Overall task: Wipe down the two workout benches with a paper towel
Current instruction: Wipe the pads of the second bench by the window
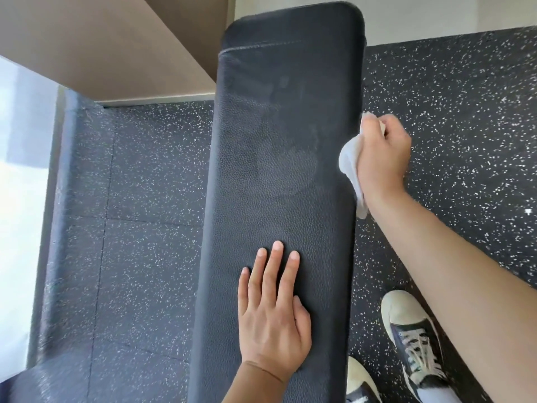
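Observation:
A long black padded workout bench (279,158) runs from the bottom of the view to the top centre. Faint damp streaks show on its middle. My left hand (273,315) rests flat on the near part of the pad with straight fingers. My right hand (383,152) grips a crumpled white paper towel (350,161) and presses it against the bench's right side edge, about halfway along. Only one bench is in view.
Black speckled rubber floor (139,199) lies on both sides of the bench. My two sneakers (412,338) stand at the lower right beside it. A brown wall or panel (116,45) sits at the upper left, with a bright window strip at the far left.

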The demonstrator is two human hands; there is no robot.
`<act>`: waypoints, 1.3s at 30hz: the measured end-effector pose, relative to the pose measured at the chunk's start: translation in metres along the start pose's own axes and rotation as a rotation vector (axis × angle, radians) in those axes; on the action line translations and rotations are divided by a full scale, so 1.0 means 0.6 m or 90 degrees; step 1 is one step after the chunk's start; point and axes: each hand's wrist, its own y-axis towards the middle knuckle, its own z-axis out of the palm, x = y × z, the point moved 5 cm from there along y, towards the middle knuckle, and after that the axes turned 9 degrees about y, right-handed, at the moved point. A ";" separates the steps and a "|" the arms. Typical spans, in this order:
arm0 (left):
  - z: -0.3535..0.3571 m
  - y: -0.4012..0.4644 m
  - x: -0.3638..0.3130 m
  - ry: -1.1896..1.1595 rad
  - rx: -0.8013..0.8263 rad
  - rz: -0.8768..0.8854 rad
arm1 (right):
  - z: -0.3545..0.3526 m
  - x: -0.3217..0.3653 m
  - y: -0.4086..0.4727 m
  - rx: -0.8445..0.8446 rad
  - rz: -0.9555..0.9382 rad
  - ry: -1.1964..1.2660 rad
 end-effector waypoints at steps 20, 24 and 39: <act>-0.002 0.001 -0.005 -0.009 0.008 -0.004 | -0.069 -0.053 -0.161 0.026 -0.034 0.004; -0.004 0.000 -0.004 0.000 0.014 -0.005 | -0.035 -0.032 -0.066 0.012 -0.007 0.020; 0.001 -0.003 -0.001 -0.002 -0.001 -0.005 | -0.112 -0.103 -0.254 0.045 -0.016 -0.030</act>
